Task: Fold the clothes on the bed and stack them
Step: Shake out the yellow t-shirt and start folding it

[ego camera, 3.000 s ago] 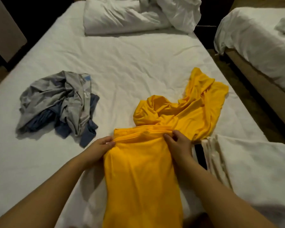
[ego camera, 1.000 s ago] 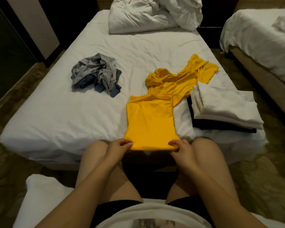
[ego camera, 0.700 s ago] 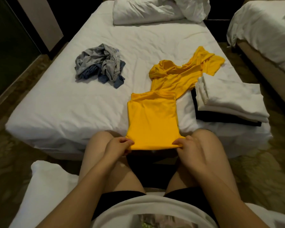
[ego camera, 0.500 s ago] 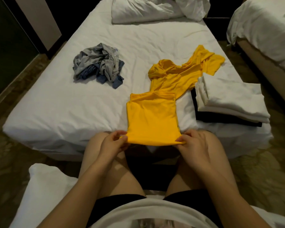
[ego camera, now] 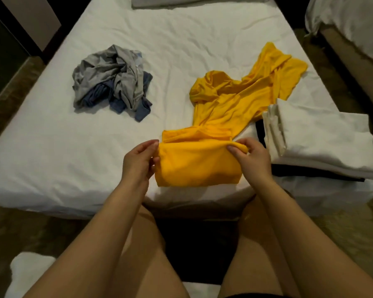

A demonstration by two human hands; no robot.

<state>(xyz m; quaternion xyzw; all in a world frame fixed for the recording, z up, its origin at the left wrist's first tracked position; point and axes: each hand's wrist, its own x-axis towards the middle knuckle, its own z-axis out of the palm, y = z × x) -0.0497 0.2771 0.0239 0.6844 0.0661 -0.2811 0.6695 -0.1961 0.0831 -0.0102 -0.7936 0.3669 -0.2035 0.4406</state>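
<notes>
Hem of yellow garment (ego camera: 199, 166), in left hand (ego camera: 138, 161) and right hand (ego camera: 252, 160), now up over its middle.

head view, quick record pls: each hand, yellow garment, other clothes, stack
left hand: pinches the left corner of the near fold of the yellow garment
right hand: pinches the fold's right corner
yellow garment: near part doubled over, far part crumpled on the bed
grey and blue clothes: unfolded heap, far left of the garment
folded stack: white layers on a dark one, right of the garment

Black garment (ego camera: 260, 134) mostly under the white stack (ego camera: 323, 143) — pillows (ego camera: 181, 0) cut off by the top edge
</notes>
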